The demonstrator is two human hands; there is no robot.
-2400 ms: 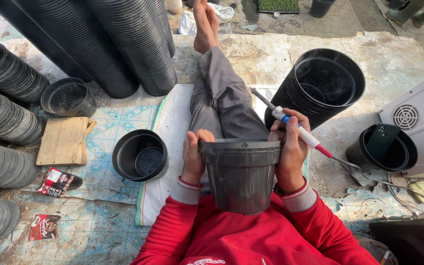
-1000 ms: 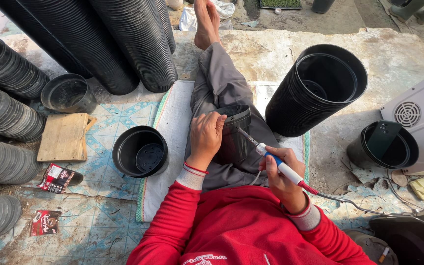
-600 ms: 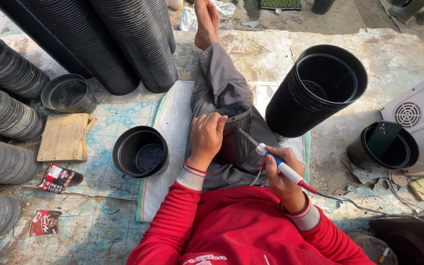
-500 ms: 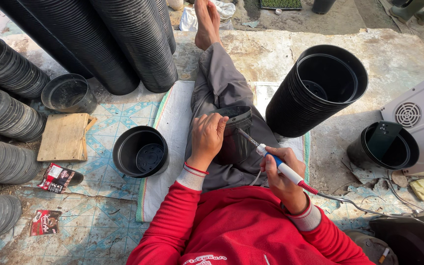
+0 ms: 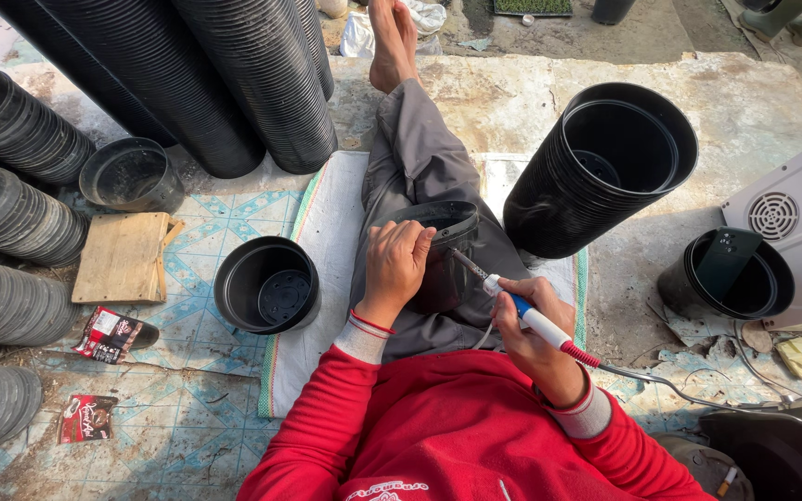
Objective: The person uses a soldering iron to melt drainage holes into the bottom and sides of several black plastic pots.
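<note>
- Left hand: fingers curled over the rim and side of a black plastic pot, clamped on it.
- Black plastic pot: lies tipped on its side across the person's lap, on the grey trouser leg, mouth turned away from the body.
- Right hand: fingers wrapped tight round a soldering iron with a white and blue handle and red collar; its metal tip slants up-left and meets the pot's wall just beside the left hand.
- Cord: runs from the iron's rear end to the right across the floor.
- Tall stack of black pots: leans just right of the leg, mouth facing up.
- Single black pot: stands upright on the floor left of the leg, beside a white woven mat.
- Wooden block: left of that single pot.
- Long pot stacks: lie along the top and left edges.
- White ventilated box: at the right edge, a further black pot against it.
</note>
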